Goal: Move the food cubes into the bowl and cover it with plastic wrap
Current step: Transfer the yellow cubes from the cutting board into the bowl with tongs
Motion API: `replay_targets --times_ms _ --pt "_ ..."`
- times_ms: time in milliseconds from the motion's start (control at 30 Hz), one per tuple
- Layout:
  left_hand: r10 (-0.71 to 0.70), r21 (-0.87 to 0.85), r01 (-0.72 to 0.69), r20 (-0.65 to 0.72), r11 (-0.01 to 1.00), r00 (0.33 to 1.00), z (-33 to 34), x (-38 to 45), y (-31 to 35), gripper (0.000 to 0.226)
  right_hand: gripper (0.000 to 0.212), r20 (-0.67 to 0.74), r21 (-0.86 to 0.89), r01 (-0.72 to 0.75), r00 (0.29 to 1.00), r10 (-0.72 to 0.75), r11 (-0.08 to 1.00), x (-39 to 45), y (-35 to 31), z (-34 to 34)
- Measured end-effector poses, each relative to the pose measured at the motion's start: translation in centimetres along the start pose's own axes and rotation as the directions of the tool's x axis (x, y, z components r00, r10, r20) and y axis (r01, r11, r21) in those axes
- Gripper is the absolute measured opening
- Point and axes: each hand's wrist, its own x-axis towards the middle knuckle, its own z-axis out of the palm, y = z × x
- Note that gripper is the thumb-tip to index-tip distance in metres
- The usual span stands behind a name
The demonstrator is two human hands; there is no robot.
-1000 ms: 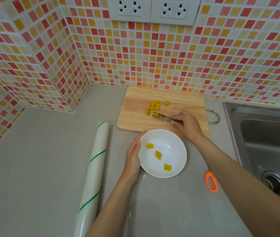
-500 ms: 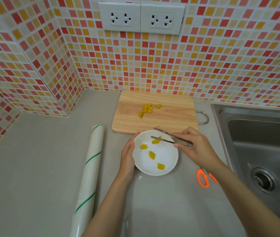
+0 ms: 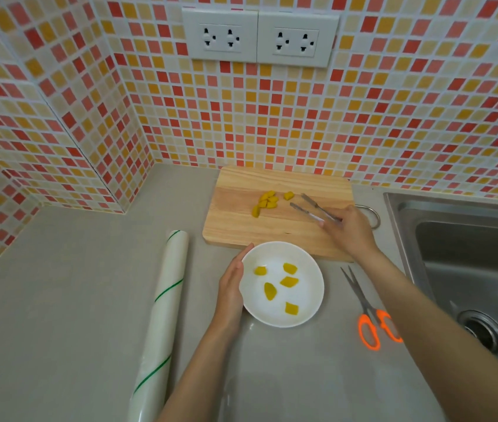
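A white bowl (image 3: 313, 277) stands on the grey counter and holds several yellow food cubes (image 3: 289, 281). My left hand (image 3: 232, 284) cups the bowl's left rim. More yellow cubes (image 3: 266, 201) lie in a small pile on the wooden cutting board (image 3: 241, 220) behind the bowl. My right hand (image 3: 349, 231) grips metal tongs (image 3: 311, 207) over the board. Their tips are apart and empty, just right of the pile. A roll of plastic wrap (image 3: 162, 315) lies on the counter left of the bowl.
Orange-handled scissors (image 3: 371, 318) lie right of the bowl, partly under my right forearm. A steel sink (image 3: 467, 269) fills the right side. Tiled walls close the back and the left corner, with power sockets (image 3: 260, 38) above the board.
The tongs carried a cube from the board to the bowl and dropped it there. My right hand has gone back over the board with the tongs empty. The left hand stayed on the bowl.
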Motion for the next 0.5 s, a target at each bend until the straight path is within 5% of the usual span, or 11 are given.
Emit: replay_targets --times_ms 200,500 --pt "0.000 -0.022 0.001 0.011 1.000 1.000 -0.2 0.0 -0.2 0.033 0.026 0.031 -0.042 -0.101 0.994 0.102 0.994 4.2 -0.9 2.3" --pt "0.033 -0.026 -0.034 -0.031 0.999 0.999 -0.4 0.9 0.2 0.033 0.026 0.009 -0.061 0.017 1.000 -0.016 0.998 3.5 -2.2 3.0"
